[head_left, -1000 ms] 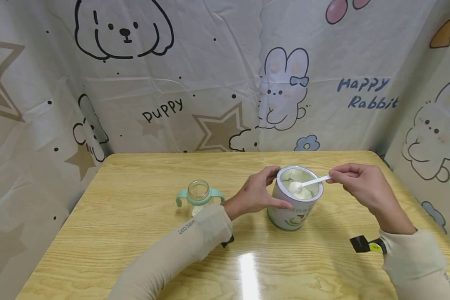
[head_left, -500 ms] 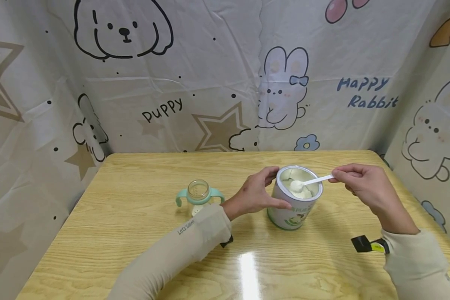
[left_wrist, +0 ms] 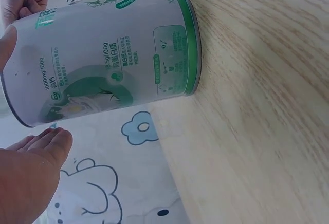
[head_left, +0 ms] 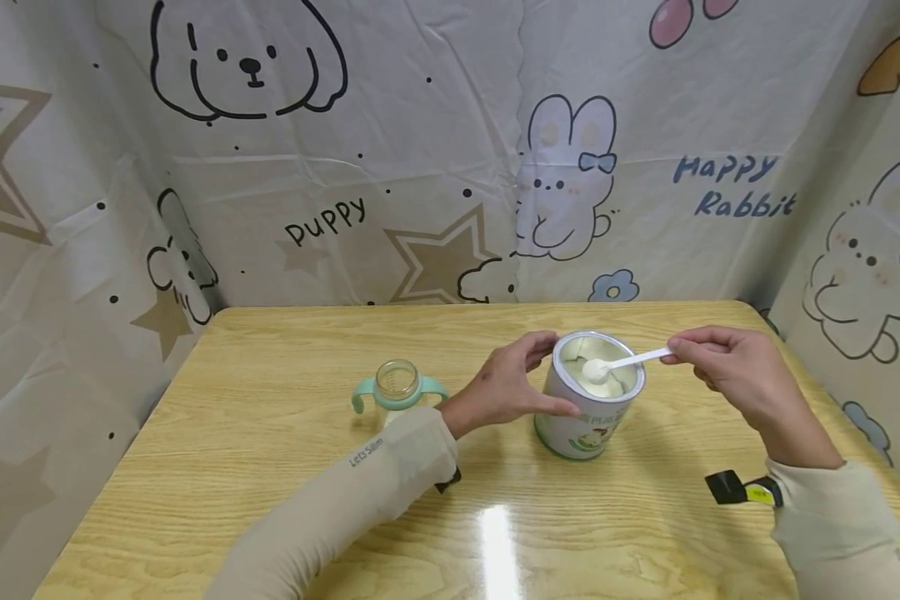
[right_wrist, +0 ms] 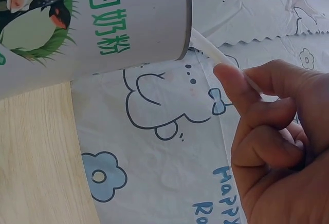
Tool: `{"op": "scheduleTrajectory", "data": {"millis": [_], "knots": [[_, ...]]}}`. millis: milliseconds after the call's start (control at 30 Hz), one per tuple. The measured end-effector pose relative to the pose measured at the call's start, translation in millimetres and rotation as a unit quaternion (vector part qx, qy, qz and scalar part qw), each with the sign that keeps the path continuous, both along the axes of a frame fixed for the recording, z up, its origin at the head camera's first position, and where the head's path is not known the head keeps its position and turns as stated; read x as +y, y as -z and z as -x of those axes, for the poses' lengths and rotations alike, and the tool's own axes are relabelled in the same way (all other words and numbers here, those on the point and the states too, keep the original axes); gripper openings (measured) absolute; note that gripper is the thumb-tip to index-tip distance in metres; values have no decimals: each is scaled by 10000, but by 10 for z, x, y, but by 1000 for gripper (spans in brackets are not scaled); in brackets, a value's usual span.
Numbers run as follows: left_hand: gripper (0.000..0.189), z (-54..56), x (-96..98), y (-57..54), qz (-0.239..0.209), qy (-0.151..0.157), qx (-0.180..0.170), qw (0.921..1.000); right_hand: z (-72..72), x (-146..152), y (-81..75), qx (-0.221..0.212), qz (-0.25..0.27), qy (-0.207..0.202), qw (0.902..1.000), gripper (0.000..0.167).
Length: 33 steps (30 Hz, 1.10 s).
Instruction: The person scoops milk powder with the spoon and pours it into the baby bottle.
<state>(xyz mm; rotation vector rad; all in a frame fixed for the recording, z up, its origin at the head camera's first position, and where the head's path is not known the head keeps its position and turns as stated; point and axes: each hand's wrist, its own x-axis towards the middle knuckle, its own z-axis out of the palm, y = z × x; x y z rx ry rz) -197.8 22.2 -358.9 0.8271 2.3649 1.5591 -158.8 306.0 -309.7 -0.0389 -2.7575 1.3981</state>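
A white milk powder can (head_left: 587,429) with a green base stands on the table, its top uncovered and pale powder inside. Beside its left wall is my left hand (head_left: 506,379), thumb stretched along the front and fingers spread towards the back. In the left wrist view those fingers (left_wrist: 54,144) look straight, with a narrow gap between them and the can. My right hand (head_left: 735,367) pinches the thin handle of a white scoop (head_left: 637,358) between thumb and forefinger. The scoop's head, heaped with powder, is over the can's opening. The other right fingers curl into the palm.
A baby bottle (head_left: 397,385) with mint green handles stands uncapped on the left, its lower part hidden by my left sleeve (head_left: 390,467). The wooden table (head_left: 217,433) ends at a printed cloth backdrop (head_left: 420,150) behind and along the sides.
My right hand has drawn the scoop slightly to the right within the can's opening. My left hand has shifted a little leftward along the can. Can and bottle stay in place.
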Motion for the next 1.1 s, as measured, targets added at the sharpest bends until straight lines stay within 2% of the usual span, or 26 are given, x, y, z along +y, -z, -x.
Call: {"op": "scheduleTrajectory", "data": {"millis": [433, 833, 1100], "knots": [[98, -5, -120, -98, 167, -109, -97, 9998, 39, -47, -93, 46, 276, 166, 9995, 43], [99, 0, -269, -112, 146, -132, -38, 9998, 57, -137, -165, 1, 313, 245, 9992, 46], [96, 7, -340, -165, 136, -191, -13, 9997, 78, -219, -201, 232, 395, 210, 9987, 41]]}}
